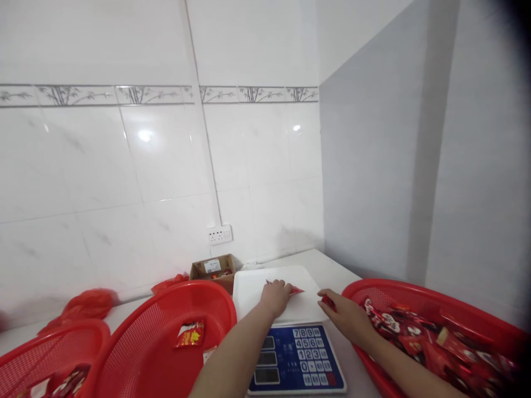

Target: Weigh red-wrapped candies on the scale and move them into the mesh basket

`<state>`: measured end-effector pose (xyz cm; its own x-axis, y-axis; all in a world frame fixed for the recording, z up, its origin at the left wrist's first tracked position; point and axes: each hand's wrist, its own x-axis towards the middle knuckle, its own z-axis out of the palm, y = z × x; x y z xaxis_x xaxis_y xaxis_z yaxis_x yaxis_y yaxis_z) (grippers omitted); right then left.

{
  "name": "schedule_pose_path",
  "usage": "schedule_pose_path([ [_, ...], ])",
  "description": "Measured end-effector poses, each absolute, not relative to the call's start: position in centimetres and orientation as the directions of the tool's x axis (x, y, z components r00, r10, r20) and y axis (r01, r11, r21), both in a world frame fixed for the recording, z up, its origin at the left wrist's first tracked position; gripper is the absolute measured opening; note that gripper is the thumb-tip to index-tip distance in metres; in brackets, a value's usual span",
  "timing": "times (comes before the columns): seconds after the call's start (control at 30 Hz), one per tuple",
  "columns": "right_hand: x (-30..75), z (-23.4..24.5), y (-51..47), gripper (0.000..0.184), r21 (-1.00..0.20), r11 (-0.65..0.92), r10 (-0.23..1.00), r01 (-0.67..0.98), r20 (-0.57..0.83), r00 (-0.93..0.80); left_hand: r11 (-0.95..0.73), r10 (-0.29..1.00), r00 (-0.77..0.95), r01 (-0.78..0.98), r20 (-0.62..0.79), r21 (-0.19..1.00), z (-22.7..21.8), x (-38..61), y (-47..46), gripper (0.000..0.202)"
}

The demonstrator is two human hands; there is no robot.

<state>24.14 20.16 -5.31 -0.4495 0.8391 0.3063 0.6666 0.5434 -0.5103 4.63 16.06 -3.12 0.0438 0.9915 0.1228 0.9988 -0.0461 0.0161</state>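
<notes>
My left hand (275, 297) rests on the white platform (253, 290) of a digital scale, fingers closed on a red packet (296, 290) whose tip sticks out to the right. My right hand (346, 316) lies at the platform's right edge beside the right red basket (435, 301), pinching a small red packet (328, 302). Below the hands is the scale's blue keypad panel (309, 356).
The right basket is full of several red snack packets (418, 340). A middle red basket (157, 326) holds one packet (189, 334). A third red basket (50, 348) sits at the far left. A cardboard box (212, 269) and red plastic bags (85, 304) lie by the tiled wall.
</notes>
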Motion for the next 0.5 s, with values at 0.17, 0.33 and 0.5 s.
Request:
schedule_pose_path([
  [0.17, 24.1, -5.1, 20.0, 0.032, -0.489, 0.518, 0.855, 0.702, 0.284, -0.433, 0.029, 0.984, -0.032, 0.999, 0.173, 0.020, -1.2, 2.7, 14.8, 0.029],
  [0.33, 24.1, -5.2, 19.9, 0.034, -0.455, 0.534, 0.845, 0.712, 0.299, -0.443, 0.163, 0.960, -0.178, 0.983, 0.216, 0.084, 1.3, -1.8, 10.9, 0.035],
  [0.5, 24.0, -4.7, 19.7, 0.035, -0.436, 0.520, 0.854, 0.735, 0.260, -0.450, 0.290, 0.949, -0.306, 0.942, 0.078, 0.169, 2.1, -6.2, 3.7, 0.048],
])
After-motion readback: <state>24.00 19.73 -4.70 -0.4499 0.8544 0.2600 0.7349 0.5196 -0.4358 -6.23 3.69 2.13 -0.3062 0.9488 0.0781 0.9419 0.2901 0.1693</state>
